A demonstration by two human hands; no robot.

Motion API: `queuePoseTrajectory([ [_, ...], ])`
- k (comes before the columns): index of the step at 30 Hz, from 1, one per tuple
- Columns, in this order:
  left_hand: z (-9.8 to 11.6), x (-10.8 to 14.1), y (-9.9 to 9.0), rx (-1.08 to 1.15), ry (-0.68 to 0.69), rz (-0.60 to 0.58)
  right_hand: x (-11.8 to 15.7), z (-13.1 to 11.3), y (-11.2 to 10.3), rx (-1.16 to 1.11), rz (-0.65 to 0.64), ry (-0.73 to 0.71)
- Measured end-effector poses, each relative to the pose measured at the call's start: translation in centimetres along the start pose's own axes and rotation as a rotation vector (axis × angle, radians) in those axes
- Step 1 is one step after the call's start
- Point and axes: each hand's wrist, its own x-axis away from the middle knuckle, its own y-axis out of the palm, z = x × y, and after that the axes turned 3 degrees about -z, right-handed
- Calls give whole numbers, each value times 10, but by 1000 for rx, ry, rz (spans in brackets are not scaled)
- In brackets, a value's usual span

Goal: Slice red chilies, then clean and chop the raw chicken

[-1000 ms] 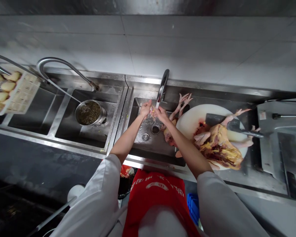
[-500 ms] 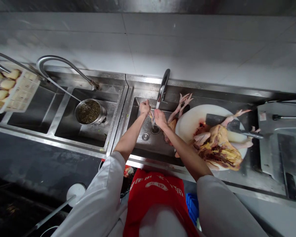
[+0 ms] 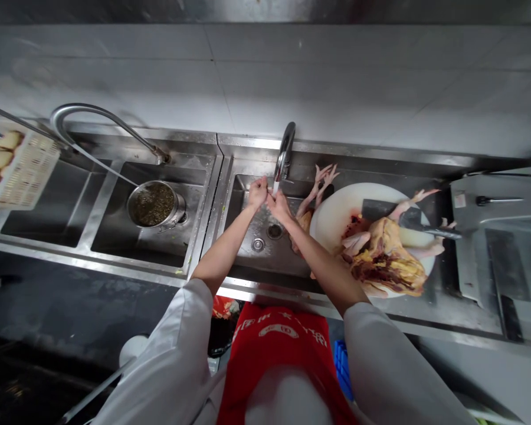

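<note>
Under the running faucet [image 3: 285, 150], my left hand [image 3: 257, 192] and my right hand [image 3: 279, 205] are close together with their fingers curled. Whatever they hold between them is too small and hidden to name. Water falls onto my fingers above the steel sink [image 3: 265, 260]. Partly behind my right forearm lies a plucked chicken [image 3: 304, 223], its feet sticking up at the sink's right side. An opened chicken [image 3: 387, 251] with yellow fat and dark insides rests on a round white cutting board [image 3: 331, 206], along with a cleaver [image 3: 376, 209].
To the left, water from a second faucet [image 3: 92, 108] runs into a metal pot [image 3: 177, 206] of dark greenish contents in another basin. A white plastic basket [image 3: 38, 171] of pale oval items stands at far left. A metal appliance [image 3: 469, 236] is at right.
My hands have drawn closer together under the water. The pale piece that hung between them is now hidden. The whole view has shifted slightly.
</note>
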Motion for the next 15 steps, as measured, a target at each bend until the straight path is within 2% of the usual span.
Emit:
queuePoseTrajectory([
  [3, -3, 2, 2, -27, 11, 41, 5, -1, 0, 126, -10, -63],
  [6, -8, 1, 6, -43, -18, 46, 10, -2, 1, 134, 20, -62],
  [12, -18, -5, 17, -153, 12, 171, 23, 0, 2, 98, 44, 23],
  [15, -26, -4, 25, -98, -37, 147, 30, 5, -3, 124, 66, 79],
])
